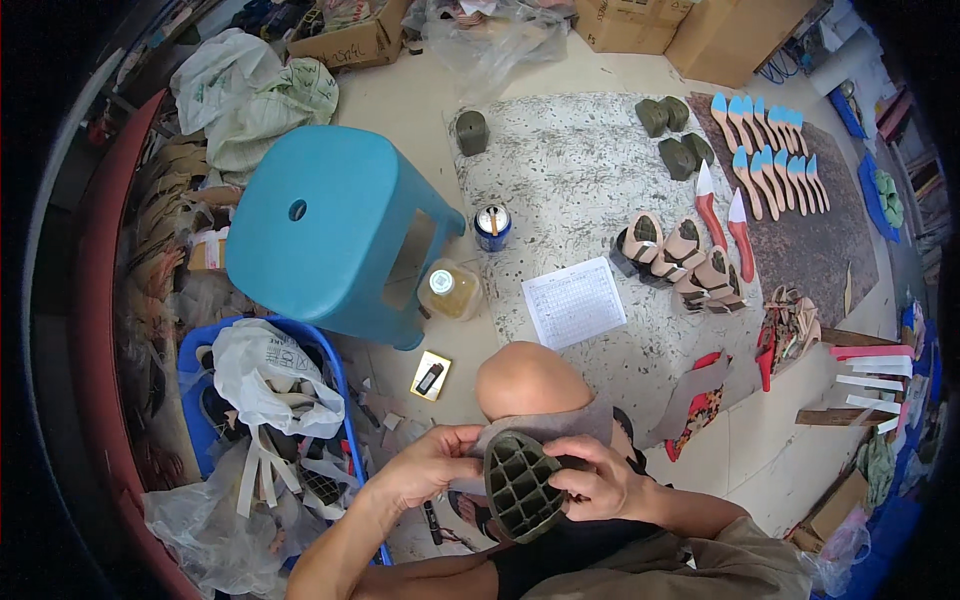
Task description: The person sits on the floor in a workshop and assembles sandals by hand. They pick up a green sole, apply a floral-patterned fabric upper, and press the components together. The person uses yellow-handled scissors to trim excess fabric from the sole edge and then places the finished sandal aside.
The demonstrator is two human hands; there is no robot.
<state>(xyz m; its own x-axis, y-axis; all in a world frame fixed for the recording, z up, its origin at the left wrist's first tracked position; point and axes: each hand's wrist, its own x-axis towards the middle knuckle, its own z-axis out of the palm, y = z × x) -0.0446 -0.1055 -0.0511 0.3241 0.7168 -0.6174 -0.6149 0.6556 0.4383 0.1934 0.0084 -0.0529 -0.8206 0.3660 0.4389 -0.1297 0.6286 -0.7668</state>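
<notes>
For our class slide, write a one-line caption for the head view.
The left hand and right hand hold a green grid-patterned block near a blue stool.

green block (pixel 522 490), far side unseen

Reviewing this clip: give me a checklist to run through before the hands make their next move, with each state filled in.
1. Dark green gridded piece steadied: ok, left hand at its left edge, right hand at its right.
2. Grid side visible: ok, it faces the camera.
3. Grey material fastened to the piece: cannot tell, the piece hides part of it.
4. Paper sheet clear of the hands: ok, it lies beyond the knee.
5. Blue can upright: ok, near the teal stool.
</notes>
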